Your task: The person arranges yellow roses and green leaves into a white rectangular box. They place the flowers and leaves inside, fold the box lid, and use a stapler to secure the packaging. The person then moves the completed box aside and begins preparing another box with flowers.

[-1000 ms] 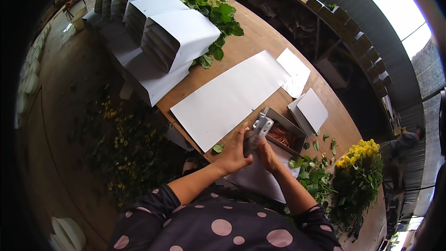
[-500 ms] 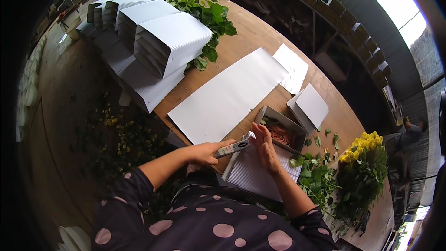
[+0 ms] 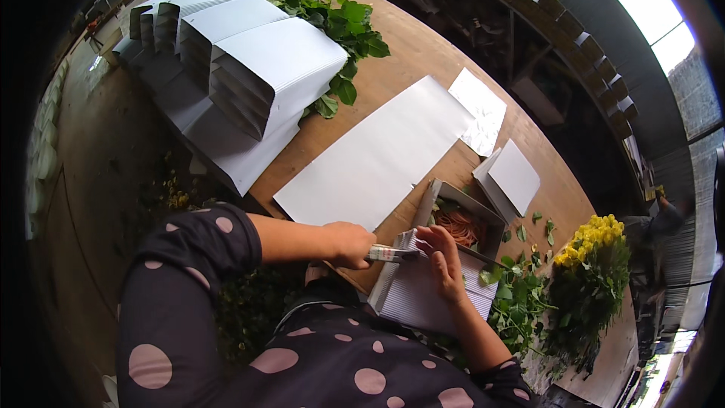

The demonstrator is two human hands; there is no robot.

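My left hand [image 3: 349, 245] is closed around a small silver stapler-like tool [image 3: 392, 254], whose tip sits at the top corner of a stack of white corrugated sheets [image 3: 420, 298] at the table's near edge. My right hand [image 3: 443, 262] lies on those sheets, its fingers pinching the same corner right next to the tool. Just behind the hands stands an open grey box [image 3: 462, 221] with orange rubber bands in it.
A long white sheet [image 3: 377, 159] lies on the wooden table [image 3: 423, 53], with smaller sheets [image 3: 516, 175] to its right. Folded white sleeves [image 3: 257, 68] and green leafy stems [image 3: 340, 19] are at the far left. Yellow flowers [image 3: 593, 238] lie at the right. Leaf scraps cover the floor [image 3: 174, 196].
The tool was held upright in both hands near the box. My left hand has since lowered it flat to the sheet's corner, and my right hand has come down onto the sheets.
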